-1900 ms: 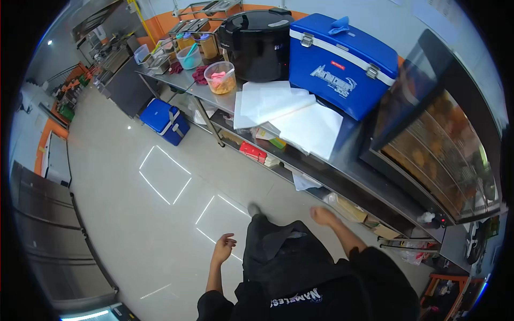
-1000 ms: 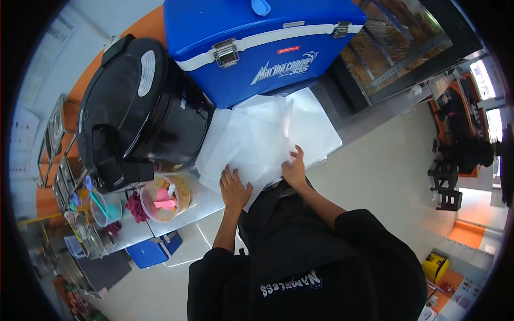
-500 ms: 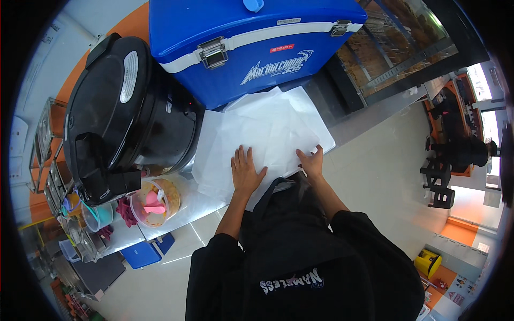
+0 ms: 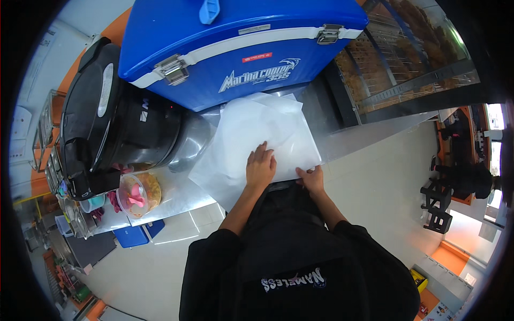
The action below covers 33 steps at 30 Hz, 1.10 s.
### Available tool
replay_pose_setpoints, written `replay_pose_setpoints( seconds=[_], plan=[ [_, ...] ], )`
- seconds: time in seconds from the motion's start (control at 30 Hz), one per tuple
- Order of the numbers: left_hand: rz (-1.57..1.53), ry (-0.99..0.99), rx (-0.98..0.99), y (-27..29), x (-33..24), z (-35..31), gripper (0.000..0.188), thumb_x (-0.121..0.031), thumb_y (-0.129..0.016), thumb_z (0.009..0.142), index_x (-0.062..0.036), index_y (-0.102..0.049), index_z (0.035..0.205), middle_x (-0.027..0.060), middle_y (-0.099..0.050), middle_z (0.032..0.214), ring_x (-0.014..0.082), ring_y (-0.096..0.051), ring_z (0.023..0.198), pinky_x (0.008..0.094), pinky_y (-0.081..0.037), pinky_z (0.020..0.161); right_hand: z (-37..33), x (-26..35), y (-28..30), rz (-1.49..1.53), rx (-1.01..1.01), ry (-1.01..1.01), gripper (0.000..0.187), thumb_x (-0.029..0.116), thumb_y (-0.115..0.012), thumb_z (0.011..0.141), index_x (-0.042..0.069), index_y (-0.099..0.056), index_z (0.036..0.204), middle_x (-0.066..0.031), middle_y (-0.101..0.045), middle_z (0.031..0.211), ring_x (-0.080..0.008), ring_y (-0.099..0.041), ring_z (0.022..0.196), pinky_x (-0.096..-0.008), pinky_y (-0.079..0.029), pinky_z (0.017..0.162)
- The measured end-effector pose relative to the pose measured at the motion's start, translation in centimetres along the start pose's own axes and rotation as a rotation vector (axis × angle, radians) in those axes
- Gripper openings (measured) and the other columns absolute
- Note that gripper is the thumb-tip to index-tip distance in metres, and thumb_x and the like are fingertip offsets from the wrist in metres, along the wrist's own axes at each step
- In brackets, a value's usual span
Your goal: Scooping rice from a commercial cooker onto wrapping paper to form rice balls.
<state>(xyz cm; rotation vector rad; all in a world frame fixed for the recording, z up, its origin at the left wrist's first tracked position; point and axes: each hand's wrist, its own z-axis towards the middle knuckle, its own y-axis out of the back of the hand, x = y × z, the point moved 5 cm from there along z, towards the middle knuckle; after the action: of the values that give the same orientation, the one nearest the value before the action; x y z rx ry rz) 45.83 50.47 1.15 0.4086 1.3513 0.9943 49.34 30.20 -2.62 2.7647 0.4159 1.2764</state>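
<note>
A stack of white paper sheets (image 4: pixel 262 125) lies on the metal counter, its upper sheets bulging and a few edges fanned out at the left and far side. My left hand (image 4: pixel 261 165) rests on the near part of the stack with its fingers stretched out. At the near right corner, my right hand (image 4: pixel 311 179) has its thumb and fingers closed about the edge of the sheets. The undersides of the fingers are hidden.
Behind the paper stands a large blue cooler box (image 4: pixel 214 85). A black lidded cooker (image 4: pixel 139 123) is at the left, near a clear tub (image 4: pixel 140 195) holding a pink scoop. A glass display case (image 4: pixel 407 69) stands at the far right. Stools (image 4: pixel 438 206) are farther off at the right.
My left hand has moved right across the paper, closer to my right hand, which is now at the near corner. The spread sheets are gathered closer together and bulge more. The view has shifted.
</note>
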Motion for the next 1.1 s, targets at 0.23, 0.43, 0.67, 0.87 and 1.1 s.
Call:
replay_pose_setpoints(
  seconds=[0.23,0.43,0.67,0.87,1.1],
  plan=[
    [-0.066,0.134,0.068,1.5,-0.9,-2.3,0.039,-0.02,-0.069,0.082,-0.0042,-0.059,0.117,0.0203,-0.049,0.134,0.0373,-0.048,0.123,0.0505,-0.036,0.105,4.1,8.8,5.7,-0.827,-0.062,0.502,0.045,0.03,-0.074,0.082,-0.004,-0.059,0.105,-0.0188,-0.067,0.096,-0.0319,-0.067,0.08,-0.037,-0.053,0.069],
    [-0.415,0.9,-0.61,2.0,7.3,-8.1,0.069,-0.017,-0.068,0.085,0.0072,-0.032,0.139,0.0245,-0.047,0.123,0.0325,-0.055,0.105,0.0375,-0.048,0.086,12.1,18.3,-6.0,-1.032,0.128,1.095,0.071,0.036,-0.076,0.079,0.0,-0.045,0.132,-0.0208,-0.051,0.127,-0.0384,-0.047,0.121,-0.0456,-0.042,0.099],
    [-0.611,1.243,-0.6,-0.7,6.4,-4.5,0.068,-0.02,-0.07,0.084,0.0094,-0.038,0.135,0.0179,-0.06,0.098,0.023,-0.06,0.088,0.0333,-0.05,0.075,15.5,17.2,-7.6,-1.312,0.297,0.813,0.066,0.031,-0.075,0.08,0.003,-0.046,0.132,-0.0186,-0.05,0.129,-0.0357,-0.049,0.121,-0.05,-0.042,0.096],
    [-0.562,1.019,-0.549,-1.3,5.0,-2.5,0.029,-0.015,-0.066,0.087,0.0081,-0.058,0.102,0.0131,-0.068,0.089,0.0206,-0.063,0.068,0.0313,-0.05,0.066,14.2,16.6,-4.9,-1.13,0.194,0.946,0.057,0.021,-0.074,0.081,0.004,-0.048,0.128,-0.0178,-0.051,0.124,-0.036,-0.051,0.118,-0.049,-0.042,0.095],
    [-0.683,0.954,-0.486,-3.2,3.4,-1.3,0.037,-0.013,-0.064,0.087,0.0096,-0.057,0.115,0.0191,-0.068,0.092,0.0269,-0.066,0.081,0.034,-0.051,0.075,13.1,15.7,-0.9,-0.784,0.102,0.994,0.051,0.009,-0.073,0.079,0.002,-0.05,0.125,-0.0201,-0.058,0.118,-0.0382,-0.057,0.11,-0.0423,-0.047,0.092]
  ],
)
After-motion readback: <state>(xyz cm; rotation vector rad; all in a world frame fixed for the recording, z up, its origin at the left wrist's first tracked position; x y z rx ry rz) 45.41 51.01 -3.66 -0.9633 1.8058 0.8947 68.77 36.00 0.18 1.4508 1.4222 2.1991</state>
